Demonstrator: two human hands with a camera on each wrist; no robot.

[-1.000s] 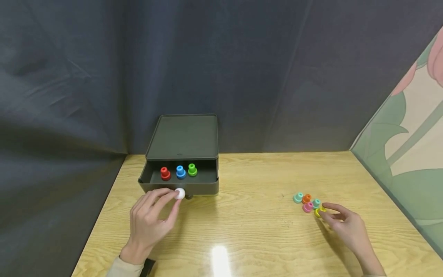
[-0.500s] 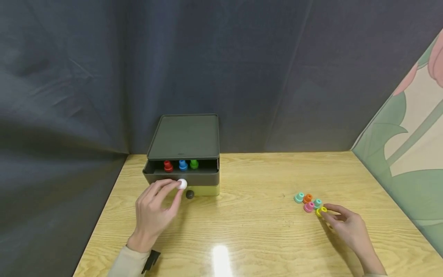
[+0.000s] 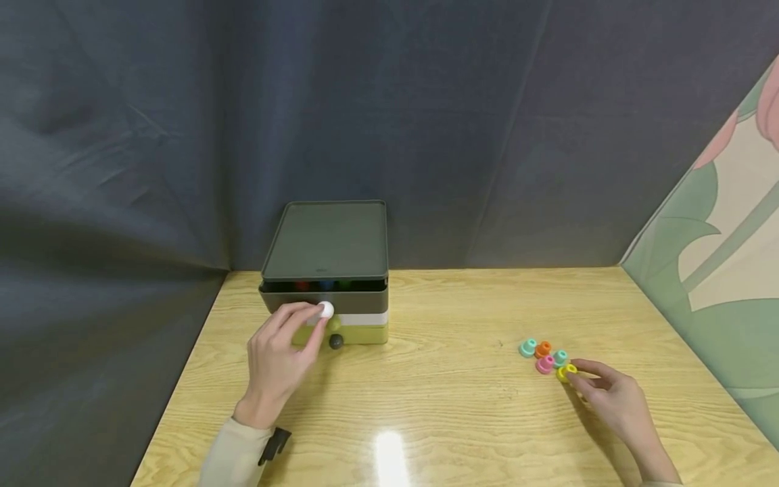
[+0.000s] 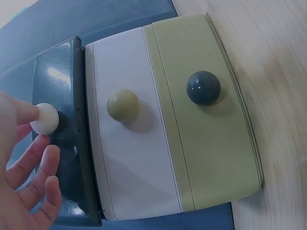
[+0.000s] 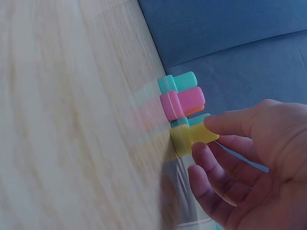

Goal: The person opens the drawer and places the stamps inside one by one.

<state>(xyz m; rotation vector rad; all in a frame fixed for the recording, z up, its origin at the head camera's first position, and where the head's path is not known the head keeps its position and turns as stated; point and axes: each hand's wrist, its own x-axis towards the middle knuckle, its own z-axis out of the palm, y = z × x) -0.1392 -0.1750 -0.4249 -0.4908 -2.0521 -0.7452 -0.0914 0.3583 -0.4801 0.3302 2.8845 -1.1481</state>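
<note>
At the small chest's top dark drawer (image 3: 371, 302), my left hand (image 3: 276, 362) pinches the round white knob (image 3: 326, 310). The drawer stands out only slightly, and dim red, blue and green shapes show through the narrow gap above its front. On the right of the table, my right hand (image 3: 615, 399) pinches the stem of a yellow hat-shaped peg (image 5: 181, 140), whose wide base is down at the tabletop. Close beside it stand a pink peg (image 3: 546, 364), an orange peg (image 3: 544, 349) and two mint-green pegs (image 3: 527, 348).
Below the dark drawer are a white drawer (image 4: 129, 163) with an olive knob (image 4: 123, 106) and an olive drawer (image 4: 206, 153) with a dark knob (image 4: 203, 88). A dark curtain (image 3: 426, 135) hangs behind the wooden table (image 3: 450, 406). Flower-patterned cloth (image 3: 730, 270) borders the right side.
My left hand has pushed the dark drawer most of the way in, moving away from me and slightly right. The pegs inside have slipped under the chest's top. The right hand has hardly moved.
</note>
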